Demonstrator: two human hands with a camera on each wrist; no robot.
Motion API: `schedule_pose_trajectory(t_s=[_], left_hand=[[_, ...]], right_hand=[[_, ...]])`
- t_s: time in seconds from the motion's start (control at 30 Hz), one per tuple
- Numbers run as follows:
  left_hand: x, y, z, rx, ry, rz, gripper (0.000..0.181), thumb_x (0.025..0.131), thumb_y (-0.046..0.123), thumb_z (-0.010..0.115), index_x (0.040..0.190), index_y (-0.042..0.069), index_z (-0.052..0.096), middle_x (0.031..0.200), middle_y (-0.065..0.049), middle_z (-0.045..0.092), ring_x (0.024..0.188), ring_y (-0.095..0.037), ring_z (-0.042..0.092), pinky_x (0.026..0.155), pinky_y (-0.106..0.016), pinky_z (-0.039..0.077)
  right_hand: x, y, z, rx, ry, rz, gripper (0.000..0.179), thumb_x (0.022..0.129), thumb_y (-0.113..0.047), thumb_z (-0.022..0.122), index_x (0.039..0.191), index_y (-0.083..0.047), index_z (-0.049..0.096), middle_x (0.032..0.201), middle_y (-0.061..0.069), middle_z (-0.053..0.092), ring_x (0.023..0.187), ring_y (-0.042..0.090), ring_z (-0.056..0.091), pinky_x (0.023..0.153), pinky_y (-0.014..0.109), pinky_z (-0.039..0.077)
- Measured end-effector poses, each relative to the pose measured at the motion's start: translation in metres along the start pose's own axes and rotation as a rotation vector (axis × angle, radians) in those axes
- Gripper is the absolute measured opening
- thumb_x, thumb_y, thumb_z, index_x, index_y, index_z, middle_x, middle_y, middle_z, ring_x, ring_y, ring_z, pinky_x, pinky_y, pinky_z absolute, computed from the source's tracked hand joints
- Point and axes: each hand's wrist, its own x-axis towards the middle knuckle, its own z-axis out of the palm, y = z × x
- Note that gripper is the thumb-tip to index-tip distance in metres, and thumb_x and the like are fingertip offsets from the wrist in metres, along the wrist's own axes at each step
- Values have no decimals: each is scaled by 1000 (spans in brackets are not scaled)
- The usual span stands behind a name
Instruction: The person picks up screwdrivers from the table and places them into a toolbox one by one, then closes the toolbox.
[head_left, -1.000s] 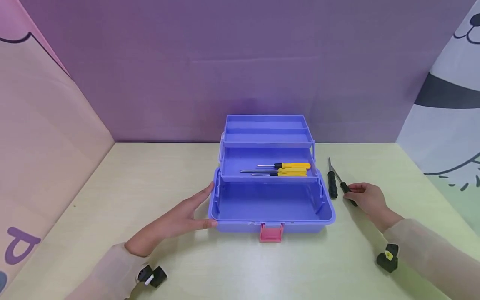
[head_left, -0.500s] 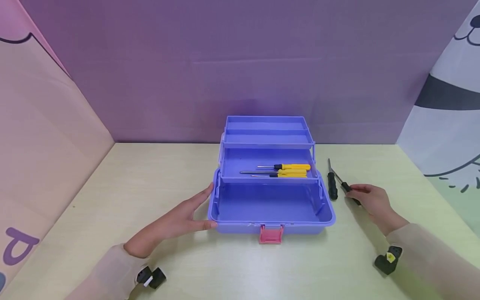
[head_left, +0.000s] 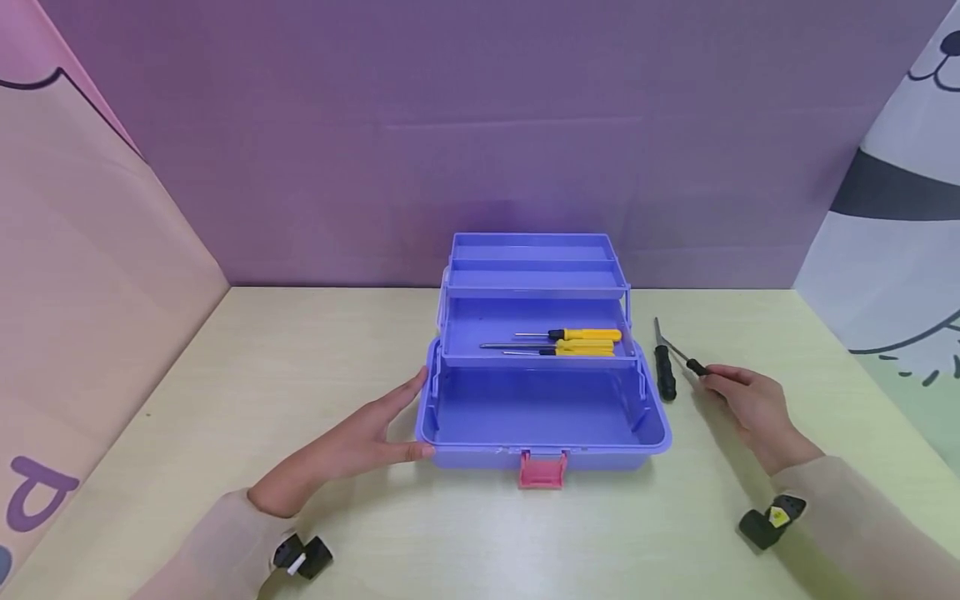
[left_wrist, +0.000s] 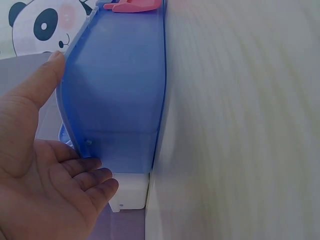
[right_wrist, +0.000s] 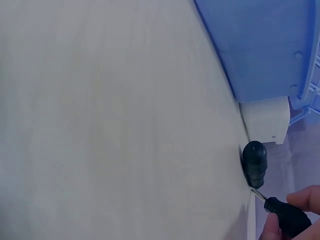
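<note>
A black-handled screwdriver (head_left: 697, 367) is to the right of the blue toolbox (head_left: 472, 458), pinched by the handle between the thumb and fingers of the right hand (head_left: 753, 410). Its shaft slants away, tip toward the toolbox, ending by the shaft of a second black screwdriver (head_left: 664, 375); whether the shafts touch I cannot tell. That second one lies on the worktop (head_left: 300, 350), just beside the toolbox's right side. The left hand (head_left: 367, 437) rests against the toolbox's left side, fingers extended, with the thumb spread apart from the rest.

The toolbox stands open, its bottom compartment nearest the person and a pink latch (head_left: 542, 472) hanging at its front. In its middle tray (head_left: 476, 321) three yellow-handled screwdrivers (head_left: 588, 334) lie toward the right, shafts pointing left; the divided upper tray (head_left: 538, 273) sits above and behind. Behind the toolbox rises a purple wall (head_left: 480, 142).
</note>
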Motion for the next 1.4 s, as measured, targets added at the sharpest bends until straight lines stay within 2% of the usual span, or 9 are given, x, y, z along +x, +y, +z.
schedule_pose_trajectory(t_s=[0.1,0.37,0.47,0.67,0.7,0.87,0.97,1.2,1.4], left_hand=[[-1,0,0,3,0,2,96,84,31,72,152,8,7,157,-11,9,142,-34,11,111,-54,21],[-2,-1,1,13,6,2,93,86,30,70,151,6,9,156,-15,11,141,-38,13,110,-57,21],[-2,0,2,16,7,-3,93,85,30,70,151,6,9,156,-15,11,141,-38,13,110,-57,22],[-1,0,1,24,6,4,93,85,30,70,151,7,9,156,-16,11,141,-39,14,109,-57,23],[-1,0,0,26,6,5,93,86,30,70,151,7,9,156,-16,11,141,-39,14,109,-57,23],[-1,0,0,30,8,0,93,86,31,70,151,7,9,157,-14,11,142,-37,13,110,-55,21],[-1,0,1,33,6,3,93,86,32,69,151,7,9,157,-14,11,142,-36,13,111,-55,21],[-1,0,1,38,6,2,93,86,32,69,151,7,8,157,-13,11,142,-36,13,111,-54,21],[1,1,0,43,9,13,92,86,31,69,151,7,9,157,-14,12,141,-37,14,110,-56,22]], right_hand=[[-1,-1,0,103,19,12,32,88,1,59,71,-25,68,72,-14,65,69,-4,63,67,11,52],[-4,-3,0,224,144,89,24,89,-5,62,74,-22,70,78,-14,63,72,-3,63,67,10,50],[-6,-3,1,270,180,72,26,87,-3,64,72,-22,71,80,-13,63,71,-4,62,61,9,47],[-8,-4,5,373,219,30,27,85,2,65,71,-20,73,80,-10,64,70,-2,63,57,9,46],[-8,-4,6,382,225,27,27,85,2,65,71,-19,73,80,-10,64,69,-2,63,59,9,47],[-10,-6,7,374,252,21,26,85,1,66,71,-20,74,78,-11,66,68,-3,63,46,12,36],[-11,-5,6,369,258,14,26,85,0,66,72,-21,74,77,-11,67,69,-4,62,43,13,32],[-13,-7,7,422,257,-3,24,84,0,66,73,-18,75,78,-9,68,71,-3,63,58,7,45],[-16,-6,7,497,199,-36,18,84,1,67,78,-14,76,84,-7,68,76,-1,65,61,6,46]])
